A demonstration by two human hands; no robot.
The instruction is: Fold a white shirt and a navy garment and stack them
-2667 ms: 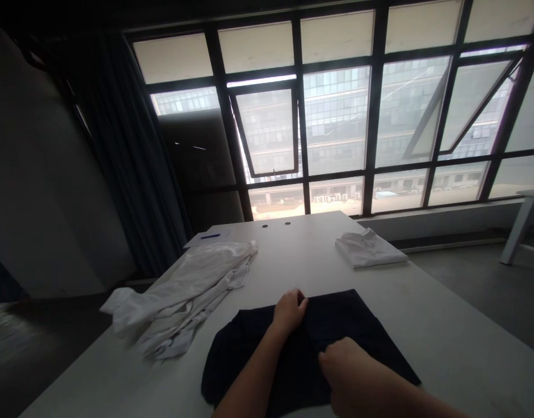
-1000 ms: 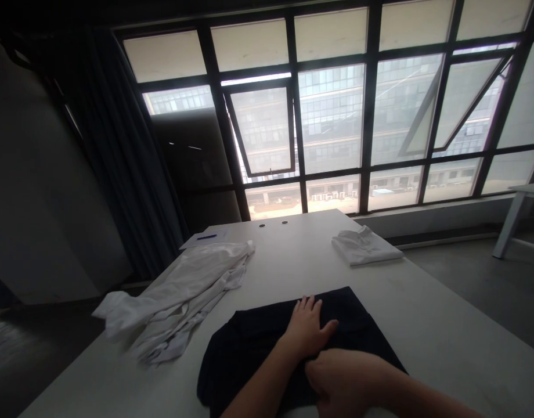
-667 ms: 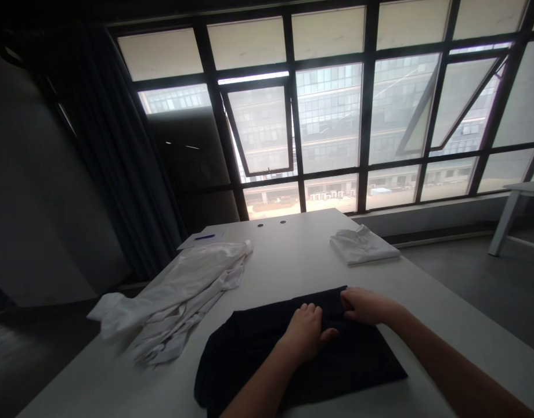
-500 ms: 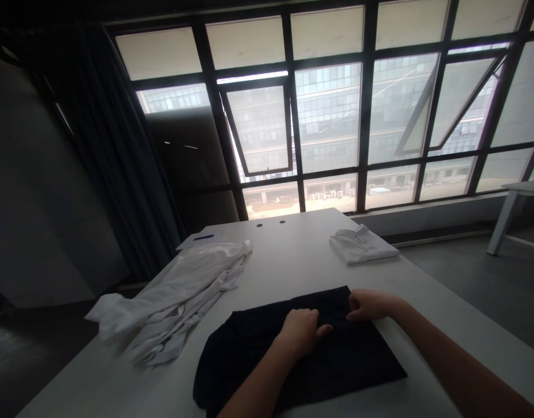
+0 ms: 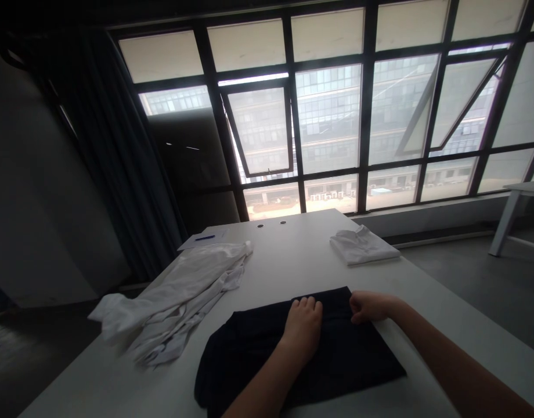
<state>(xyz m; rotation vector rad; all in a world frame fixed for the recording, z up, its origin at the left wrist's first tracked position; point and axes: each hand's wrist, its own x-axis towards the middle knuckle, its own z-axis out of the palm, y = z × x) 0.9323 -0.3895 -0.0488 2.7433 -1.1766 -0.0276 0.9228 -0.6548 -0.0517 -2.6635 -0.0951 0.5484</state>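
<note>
A dark navy garment (image 5: 249, 354) lies spread flat on the white table (image 5: 428, 325) just in front of me. My left hand (image 5: 304, 324) rests palm down on its far middle part, fingers stretched out and together. My right hand (image 5: 368, 306) is at the garment's far right corner, fingers curled and pinching the cloth edge there. Both forearms reach in from the bottom of the view.
A crumpled white shirt (image 5: 180, 293) sprawls at the left of the table. A folded white shirt (image 5: 363, 247) lies at the far right. Paper with a blue pen (image 5: 205, 237) sits at the far left corner. Large windows stand behind; another table's leg (image 5: 506, 223) is at right.
My right hand moved from the near side of the garment to its far right corner and took hold there. My left hand curled, then flattened out on the cloth again.
</note>
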